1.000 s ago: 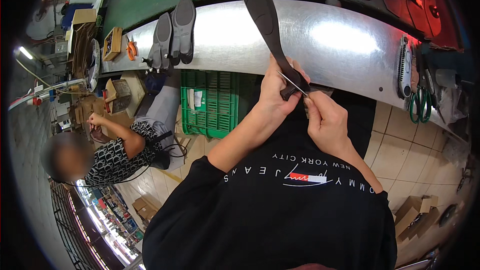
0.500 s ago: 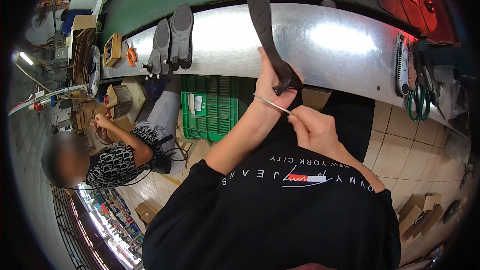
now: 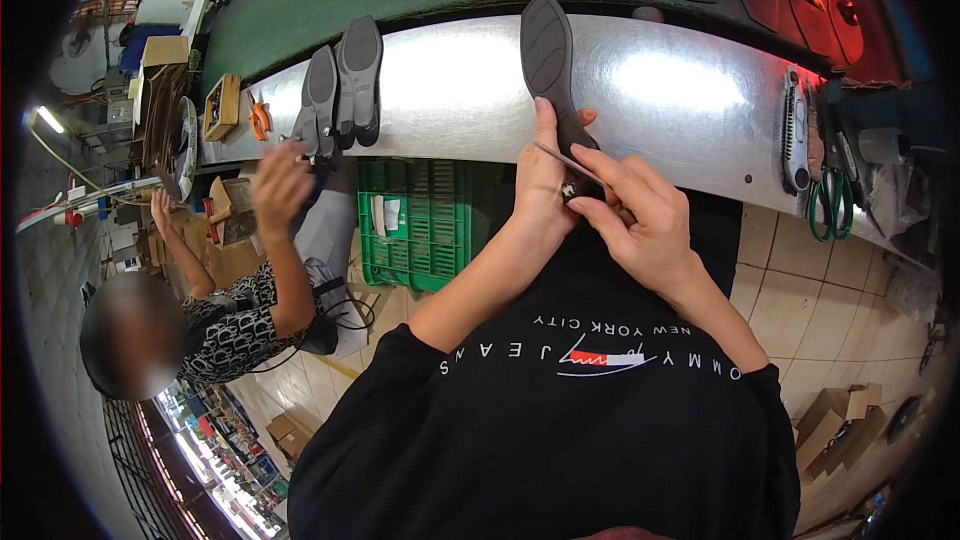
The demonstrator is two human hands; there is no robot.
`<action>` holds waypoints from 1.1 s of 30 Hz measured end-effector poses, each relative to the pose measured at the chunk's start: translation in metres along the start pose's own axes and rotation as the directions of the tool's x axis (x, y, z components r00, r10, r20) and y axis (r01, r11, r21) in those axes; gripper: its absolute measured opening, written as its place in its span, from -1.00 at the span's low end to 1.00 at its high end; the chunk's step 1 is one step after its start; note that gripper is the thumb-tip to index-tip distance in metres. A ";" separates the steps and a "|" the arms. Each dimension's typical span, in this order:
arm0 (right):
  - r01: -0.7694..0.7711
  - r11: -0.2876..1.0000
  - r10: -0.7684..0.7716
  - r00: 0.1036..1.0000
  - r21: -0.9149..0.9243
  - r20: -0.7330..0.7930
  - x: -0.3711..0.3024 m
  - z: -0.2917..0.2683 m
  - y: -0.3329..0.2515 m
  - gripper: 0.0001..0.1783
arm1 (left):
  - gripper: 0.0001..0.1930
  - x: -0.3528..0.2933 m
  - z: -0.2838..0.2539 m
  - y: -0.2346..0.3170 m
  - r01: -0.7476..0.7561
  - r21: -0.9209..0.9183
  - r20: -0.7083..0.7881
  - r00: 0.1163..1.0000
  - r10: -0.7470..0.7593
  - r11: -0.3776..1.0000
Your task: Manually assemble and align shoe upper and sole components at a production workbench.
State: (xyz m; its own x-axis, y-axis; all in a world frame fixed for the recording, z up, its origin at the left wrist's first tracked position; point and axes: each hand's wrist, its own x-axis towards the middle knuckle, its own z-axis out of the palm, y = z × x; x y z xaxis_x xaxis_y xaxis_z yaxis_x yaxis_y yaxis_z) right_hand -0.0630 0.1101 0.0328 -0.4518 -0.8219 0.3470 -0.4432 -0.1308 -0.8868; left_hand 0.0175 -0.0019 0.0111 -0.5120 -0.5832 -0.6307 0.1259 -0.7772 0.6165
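Observation:
My left hand (image 3: 541, 180) is closed around a black shoe (image 3: 548, 45), its patterned sole facing up and its toe pointing away over the metal bench edge. The thumb lies along the side of the sole. My right hand (image 3: 645, 208) grips a thin metal rod-like tool (image 3: 585, 170) that slants across the shoe near its heel end. The right fingertips and thumb are close around that end, where a small shiny spot shows. The tool's exact kind and its contact with the shoe cannot be made out.
Several grey-soled shoes (image 3: 359, 70) stand on the metal bench (image 3: 450, 70). Orange-handled pliers (image 3: 259, 118) lie left of them; a utility knife (image 3: 795, 130) and green-handled scissors (image 3: 828, 205) are at the right. A green crate (image 3: 415, 230) stands below. A co-worker (image 3: 230, 315) is at left.
The shoe has come down and nearer, its sole turned more toward me. My right hand has moved up to its heel end with the tool. The co-worker's arms have spread.

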 end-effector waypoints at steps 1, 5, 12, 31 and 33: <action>0.044 0.999 -0.043 0.999 -0.020 0.015 0.000 0.000 0.004 -0.47 | -0.38 -0.002 0.001 -0.001 -0.055 0.036 0.042 0.998 0.054 0.998; 0.163 0.978 -0.153 0.985 -0.133 0.085 -0.002 -0.002 0.011 -0.59 | -0.40 0.001 0.007 -0.001 -0.033 -0.033 0.030 0.999 0.034 0.999; 0.252 0.941 -0.244 0.968 -0.224 0.062 -0.007 -0.003 0.021 -0.66 | -0.47 0.000 0.005 -0.004 0.111 0.010 0.162 0.981 -0.111 0.994; -0.637 0.455 0.564 0.747 0.622 0.353 -0.020 -0.043 -0.004 -0.37 | -0.32 -0.014 -0.014 0.018 -0.093 0.082 0.444 0.895 0.047 0.992; -0.640 0.407 0.539 0.744 0.652 0.394 -0.024 -0.035 -0.004 -0.34 | -0.29 -0.014 -0.014 0.017 -0.098 0.086 0.437 0.898 0.051 0.991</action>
State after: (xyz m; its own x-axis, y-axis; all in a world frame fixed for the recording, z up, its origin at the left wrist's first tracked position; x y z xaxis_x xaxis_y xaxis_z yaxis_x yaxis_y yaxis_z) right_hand -0.0774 0.1499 0.0383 -0.2705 -0.9006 -0.3401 0.6132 0.1112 -0.7821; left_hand 0.0393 -0.0099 0.0238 -0.8249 -0.4597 -0.3291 0.1017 -0.6933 0.7135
